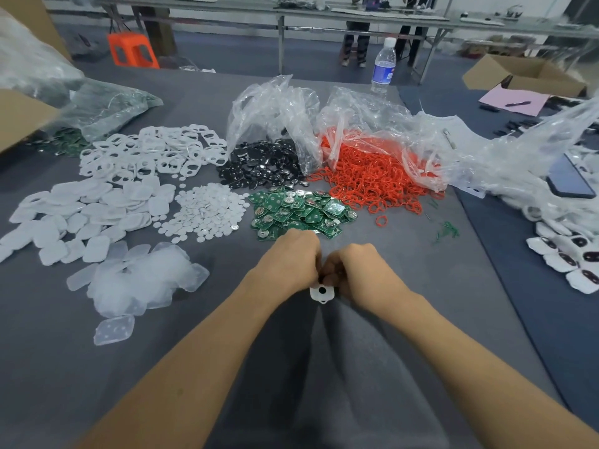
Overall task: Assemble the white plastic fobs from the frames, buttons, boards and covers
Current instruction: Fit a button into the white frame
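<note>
Both hands meet at the middle of the grey worktop (324,367), knuckles up and fingers curled. The left hand (291,257) and the right hand (353,270) together pinch a white fob (321,293), which sticks out below the fingertips with a black button showing in its face (the far half of it is hidden under the fingers). From the hands, the green boards (301,212) lie heaped at twelve o'clock, close by. Beyond them the black buttons (262,166) spill from a clear plastic bag (275,108). At one o'clock sits a spread of red rings (372,179), and at eleven o'clock a mound of small white discs (207,212). The white frames (152,150) lie farther off at eleven, the white covers (84,215) at ten, and a heap of clear covers (139,280) at nine. At three o'clock, well apart, finished fobs (570,260) lie near the edge, with a phone (569,179) at two. A water bottle (384,64) stands upright far back at twelve.
</note>
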`<control>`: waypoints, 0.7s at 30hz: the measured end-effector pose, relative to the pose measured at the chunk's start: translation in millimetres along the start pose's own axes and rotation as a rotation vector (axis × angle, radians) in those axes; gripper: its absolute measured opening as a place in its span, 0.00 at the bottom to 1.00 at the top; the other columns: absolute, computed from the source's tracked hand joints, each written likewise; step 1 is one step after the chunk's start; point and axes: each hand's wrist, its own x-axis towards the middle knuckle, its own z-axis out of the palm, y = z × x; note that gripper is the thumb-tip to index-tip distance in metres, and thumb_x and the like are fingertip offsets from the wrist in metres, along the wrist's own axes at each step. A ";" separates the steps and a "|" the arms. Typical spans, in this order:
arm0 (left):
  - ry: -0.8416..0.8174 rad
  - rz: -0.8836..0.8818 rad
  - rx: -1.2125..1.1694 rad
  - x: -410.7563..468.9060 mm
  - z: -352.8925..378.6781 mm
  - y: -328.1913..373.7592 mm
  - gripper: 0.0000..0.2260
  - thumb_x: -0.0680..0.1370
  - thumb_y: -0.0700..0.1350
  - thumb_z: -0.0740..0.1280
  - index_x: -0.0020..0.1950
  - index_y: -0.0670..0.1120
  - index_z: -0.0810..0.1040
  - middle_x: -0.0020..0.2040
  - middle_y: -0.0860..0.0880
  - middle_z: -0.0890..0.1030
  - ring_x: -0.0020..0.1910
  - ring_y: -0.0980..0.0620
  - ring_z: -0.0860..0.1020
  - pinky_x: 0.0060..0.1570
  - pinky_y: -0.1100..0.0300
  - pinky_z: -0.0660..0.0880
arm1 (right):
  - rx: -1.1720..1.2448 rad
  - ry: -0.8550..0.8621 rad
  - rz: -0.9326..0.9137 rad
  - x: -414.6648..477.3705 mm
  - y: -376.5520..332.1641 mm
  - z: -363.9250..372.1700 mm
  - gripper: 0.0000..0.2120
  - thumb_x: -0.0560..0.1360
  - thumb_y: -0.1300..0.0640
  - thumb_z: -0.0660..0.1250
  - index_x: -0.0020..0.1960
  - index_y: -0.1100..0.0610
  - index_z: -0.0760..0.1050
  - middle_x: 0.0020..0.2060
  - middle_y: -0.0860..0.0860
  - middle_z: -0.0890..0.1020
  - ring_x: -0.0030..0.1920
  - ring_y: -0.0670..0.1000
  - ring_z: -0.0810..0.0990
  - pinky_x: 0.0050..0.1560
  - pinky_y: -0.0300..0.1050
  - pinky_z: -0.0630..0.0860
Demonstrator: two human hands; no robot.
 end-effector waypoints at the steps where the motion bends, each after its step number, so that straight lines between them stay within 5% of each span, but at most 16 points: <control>1: -0.007 0.009 -0.011 -0.8 0.9 -2.7 0.03 0.69 0.39 0.77 0.41 0.43 0.86 0.40 0.43 0.85 0.42 0.43 0.83 0.44 0.50 0.81 | 0.013 0.004 0.007 0.1 0.7 0.4 0.16 0.67 0.69 0.66 0.42 0.51 0.86 0.35 0.47 0.86 0.35 0.46 0.81 0.36 0.33 0.70; 4: 0.034 0.002 -0.107 -8.7 9.4 -14.9 0.03 0.70 0.40 0.77 0.42 0.45 0.85 0.41 0.47 0.84 0.42 0.47 0.82 0.44 0.54 0.79 | 0.105 0.016 0.026 -1.8 6.3 2.2 0.15 0.69 0.69 0.68 0.45 0.51 0.86 0.37 0.46 0.86 0.38 0.44 0.82 0.35 0.28 0.70; 9: 0.154 -0.062 -0.435 -27.5 30.2 -31.2 0.07 0.71 0.41 0.79 0.45 0.51 0.85 0.40 0.57 0.85 0.40 0.64 0.82 0.41 0.73 0.74 | 0.161 0.065 0.005 -11.9 6.5 8.5 0.12 0.70 0.66 0.71 0.47 0.50 0.85 0.36 0.47 0.83 0.39 0.48 0.80 0.43 0.45 0.77; 13: 0.157 -0.073 -0.533 -32.3 35.1 -32.9 0.08 0.72 0.42 0.78 0.47 0.53 0.86 0.40 0.59 0.85 0.42 0.68 0.82 0.44 0.78 0.72 | 0.091 0.117 -0.027 -13.0 2.2 15.4 0.06 0.71 0.65 0.69 0.45 0.57 0.83 0.38 0.54 0.82 0.42 0.55 0.78 0.44 0.55 0.76; 21: 0.169 -0.060 -0.556 -34.5 35.7 -33.2 0.08 0.73 0.43 0.77 0.50 0.52 0.86 0.43 0.58 0.86 0.44 0.67 0.82 0.45 0.76 0.73 | 0.411 0.115 0.214 -5.1 5.3 14.7 0.08 0.70 0.64 0.77 0.46 0.52 0.87 0.36 0.48 0.86 0.38 0.44 0.84 0.41 0.35 0.77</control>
